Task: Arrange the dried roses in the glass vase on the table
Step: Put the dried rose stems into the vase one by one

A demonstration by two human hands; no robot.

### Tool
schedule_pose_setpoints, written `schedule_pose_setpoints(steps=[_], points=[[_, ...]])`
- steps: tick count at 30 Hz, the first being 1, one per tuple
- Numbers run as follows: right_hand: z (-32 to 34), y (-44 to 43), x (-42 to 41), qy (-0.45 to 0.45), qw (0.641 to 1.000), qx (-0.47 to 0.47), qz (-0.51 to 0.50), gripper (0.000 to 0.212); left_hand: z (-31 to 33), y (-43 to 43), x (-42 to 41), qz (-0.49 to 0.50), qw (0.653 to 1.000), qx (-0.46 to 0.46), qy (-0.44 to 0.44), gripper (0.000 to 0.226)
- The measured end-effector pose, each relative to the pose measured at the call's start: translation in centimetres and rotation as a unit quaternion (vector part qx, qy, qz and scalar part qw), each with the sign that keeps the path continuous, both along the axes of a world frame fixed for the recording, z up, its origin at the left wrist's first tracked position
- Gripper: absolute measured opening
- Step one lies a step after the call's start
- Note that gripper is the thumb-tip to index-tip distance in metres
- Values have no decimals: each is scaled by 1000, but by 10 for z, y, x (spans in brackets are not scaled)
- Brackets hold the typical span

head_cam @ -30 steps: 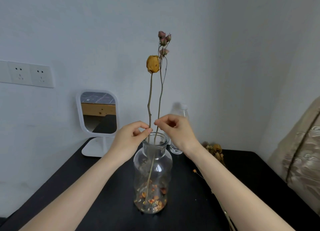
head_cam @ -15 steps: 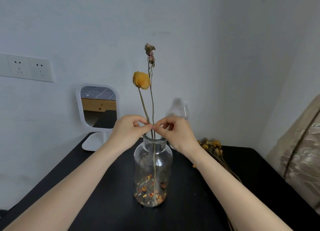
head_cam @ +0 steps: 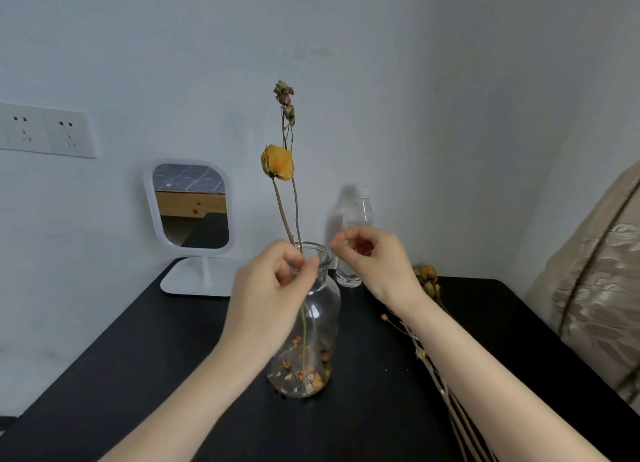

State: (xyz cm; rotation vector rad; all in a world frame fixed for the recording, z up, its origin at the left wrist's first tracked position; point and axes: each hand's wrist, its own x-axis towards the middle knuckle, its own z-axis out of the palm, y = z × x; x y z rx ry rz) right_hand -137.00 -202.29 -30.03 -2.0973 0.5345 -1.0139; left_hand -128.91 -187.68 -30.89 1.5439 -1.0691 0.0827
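A clear glass vase (head_cam: 322,323) with dried petals at its bottom stands mid-table. Two dried stems rise from its neck: a yellow rose (head_cam: 278,162) and a taller sprig of small pink rosebuds (head_cam: 286,101). My left hand (head_cam: 270,288) pinches the stems at the vase's rim. To the right of the rim, my right hand (head_cam: 375,257) hovers apart from the stems, fingers loosely curled and holding nothing. More dried roses (head_cam: 427,281) lie on the table to the right, partly hidden by my right forearm.
The black table (head_cam: 138,375) meets the wall at the back. A white standing mirror (head_cam: 192,215) is at the back left, a clear plastic bottle (head_cam: 356,219) behind the vase. A beige quilted fabric (head_cam: 599,288) borders the right side. Wall sockets (head_cam: 45,130) sit at the left.
My right hand has let go of the stems and moved right. The stems tilted left and sank lower into the vase; my left hand still pinches them at the rim.
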Motion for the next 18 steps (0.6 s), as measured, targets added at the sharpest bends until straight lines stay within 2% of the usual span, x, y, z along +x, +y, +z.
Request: schedule_pose_setpoints(steps=[4, 9, 13, 18], points=[[-14, -10, -33, 11, 999, 17, -34, 6, -23, -15, -45, -97, 994, 46, -15, 31], [-45, -33, -90, 106, 986, 16, -128, 7, -66, -55, -74, -141, 975, 170, 5, 30], [-72, -56, -139, 181, 962, 25, -204, 9, -94, -89, -89, -134, 960, 246, 14, 30], [-88, -75, -171, 259, 932, 59, -246, 18, -106, -122, -111, -109, 953, 282, 7, 29]])
